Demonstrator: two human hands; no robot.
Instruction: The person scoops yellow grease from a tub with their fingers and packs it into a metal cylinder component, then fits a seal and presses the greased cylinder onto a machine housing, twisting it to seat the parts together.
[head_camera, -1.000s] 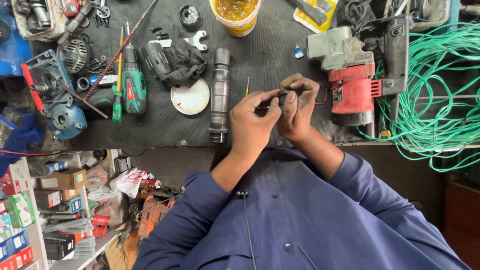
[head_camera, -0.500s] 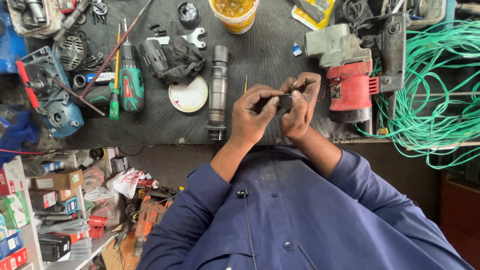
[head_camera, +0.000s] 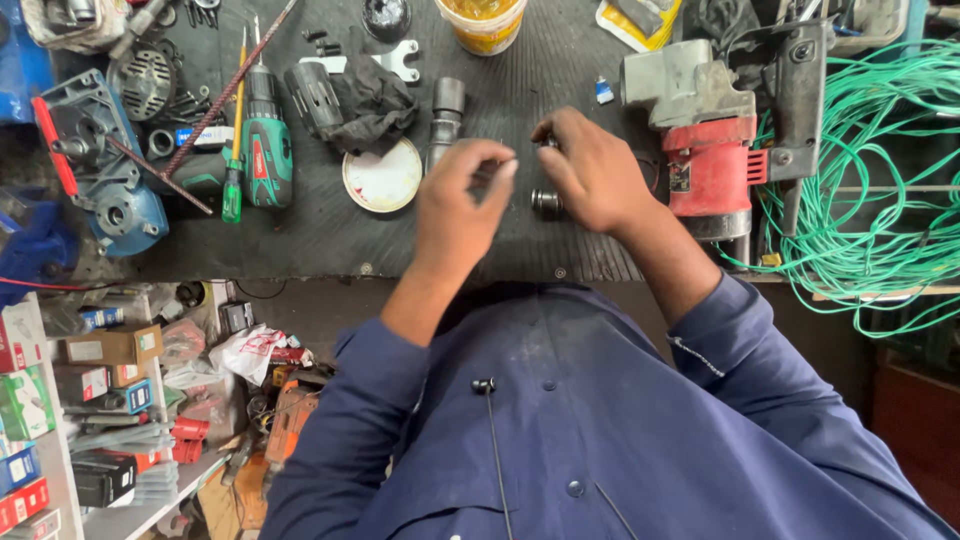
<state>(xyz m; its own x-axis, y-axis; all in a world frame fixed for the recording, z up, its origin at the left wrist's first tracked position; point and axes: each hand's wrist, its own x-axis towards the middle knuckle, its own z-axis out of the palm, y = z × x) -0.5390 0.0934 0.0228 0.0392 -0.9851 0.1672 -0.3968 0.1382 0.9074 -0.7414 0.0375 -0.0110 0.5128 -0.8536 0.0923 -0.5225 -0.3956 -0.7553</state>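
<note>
My right hand (head_camera: 592, 172) hovers over the black ribbed mat (head_camera: 330, 230) and grips a small dark cylindrical part (head_camera: 546, 201) under its thumb. My left hand (head_camera: 455, 205) is just left of it, a small gap apart, with its fingertips pinched together. Whether anything small sits between those fingertips is hidden. A grey metal shaft (head_camera: 443, 118) lies just beyond my left hand, next to a white round lid (head_camera: 382, 176).
A red and grey power tool (head_camera: 708, 140) lies right of my hands, with coiled green cable (head_camera: 870, 170) beyond it. Left are black cloth (head_camera: 368, 95), a green drill (head_camera: 265, 150), a blue housing (head_camera: 100, 170). A yellow tub (head_camera: 482, 20) stands at the back.
My hands, which held the small dark part together, have drawn apart. The part stays with my right hand, and my left hand has shifted left.
</note>
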